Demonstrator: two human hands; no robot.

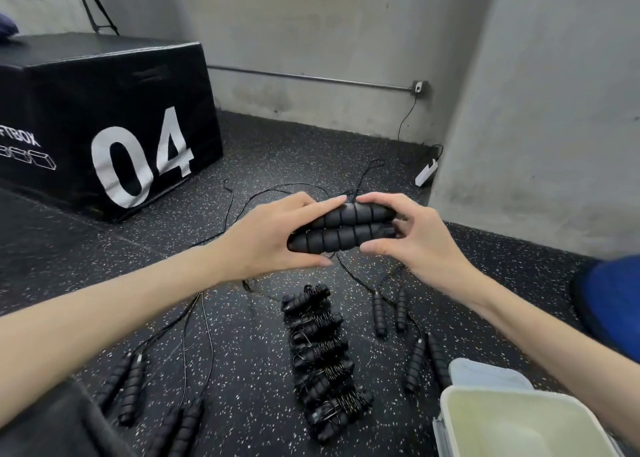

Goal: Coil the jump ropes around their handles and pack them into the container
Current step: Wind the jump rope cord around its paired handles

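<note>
**Two handles paired up, cord still loose**

Mid-frame, left hand (273, 238) and right hand (408, 238) each have fingers curled round the paired handles (341, 230). Foam looks grippy and light; hold there, since the thin cord (349, 273) is springy, tangle-prone. Container (519, 422), lower right, is cut off; wound bundles (322, 363) blur together.

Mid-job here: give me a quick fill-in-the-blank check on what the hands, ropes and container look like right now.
1. Both hands, left hand and right hand, hold a pair of ribbed black foam handles side by ____.
2. The white number on the big black padded box reads ____.
3. The coiled black jump ropes lie in a row on the speckled ____.
4. The cream plastic container holds ____ ropes.

Missing words: side; 04; floor; no
</note>
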